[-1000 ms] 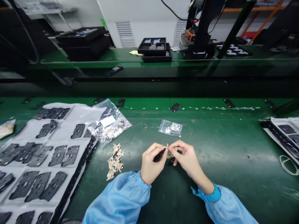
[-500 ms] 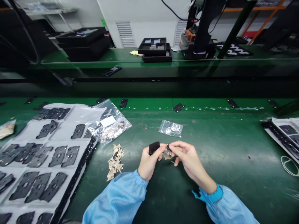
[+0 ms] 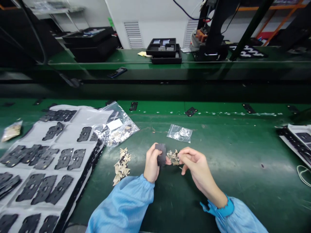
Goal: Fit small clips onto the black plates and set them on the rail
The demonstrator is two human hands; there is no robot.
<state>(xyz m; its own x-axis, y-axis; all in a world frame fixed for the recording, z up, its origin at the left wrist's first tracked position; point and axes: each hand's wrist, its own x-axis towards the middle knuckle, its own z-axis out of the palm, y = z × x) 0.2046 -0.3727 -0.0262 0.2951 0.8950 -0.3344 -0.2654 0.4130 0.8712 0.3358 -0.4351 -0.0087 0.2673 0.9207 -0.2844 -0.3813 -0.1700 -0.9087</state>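
My left hand (image 3: 153, 163) is closed round a flat black plastic plate (image 3: 161, 155), its broad face turned up and the thumb across it. Just right of the plate lies a small heap of tiny beige and dark pieces (image 3: 173, 157) on the green table. My right hand (image 3: 193, 161) is at the right side of this heap, thumb and forefinger pinched together. A dark speck shows at those fingertips, too small to name. A thin light piece sticks out near the lower fingers. Left of my left hand is a larger pile of beige pieces (image 3: 122, 166).
A pale compartment tray (image 3: 80, 147) with many black plates fills the left side. A zip bag of small pieces (image 3: 119, 127) overlaps its corner. Another small zip bag (image 3: 179, 133) lies beyond my hands. Loose black plates, one here (image 3: 191, 111), line the back; another tray (image 3: 295, 145) stands right.
My left hand has turned the black plate so its broad face shows, and moved away from my right fingertips. The heap between the hands is now more exposed. The view has shifted slightly.
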